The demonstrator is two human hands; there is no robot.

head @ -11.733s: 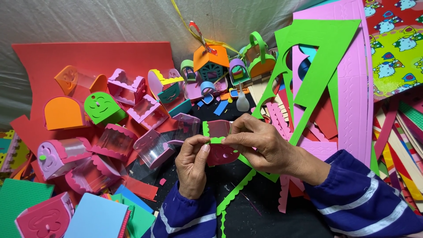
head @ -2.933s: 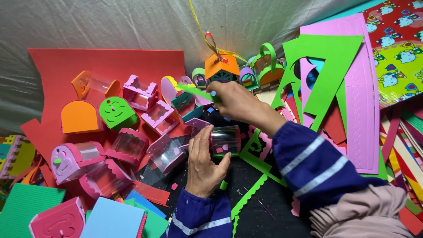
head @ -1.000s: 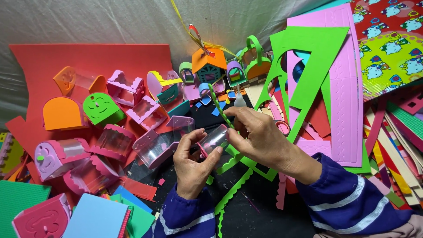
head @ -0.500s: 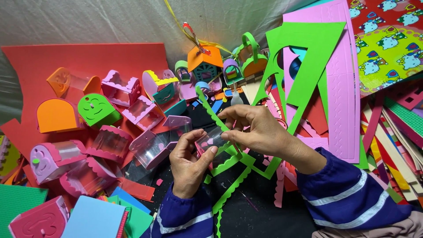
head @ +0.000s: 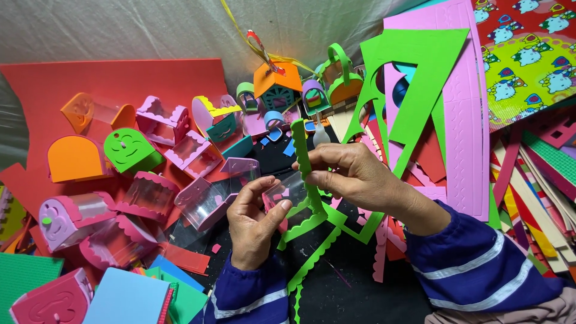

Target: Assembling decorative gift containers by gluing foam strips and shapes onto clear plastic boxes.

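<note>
Black desk point(head: 360, 294) surface, crowded with foam sheets and small foam boxes, lay below both hands. Compared with half a second earlier, the right hand point(head: 354, 177) had raised the scalloped green foam strip point(head: 305, 174) upright, pinched near its top, while the left hand point(head: 255, 222) stayed clamped on the small clear box with pink trim point(head: 282, 195), just beside it. That shift suggested, as a judgement, that the strip was being aligned against the box edge.
</note>
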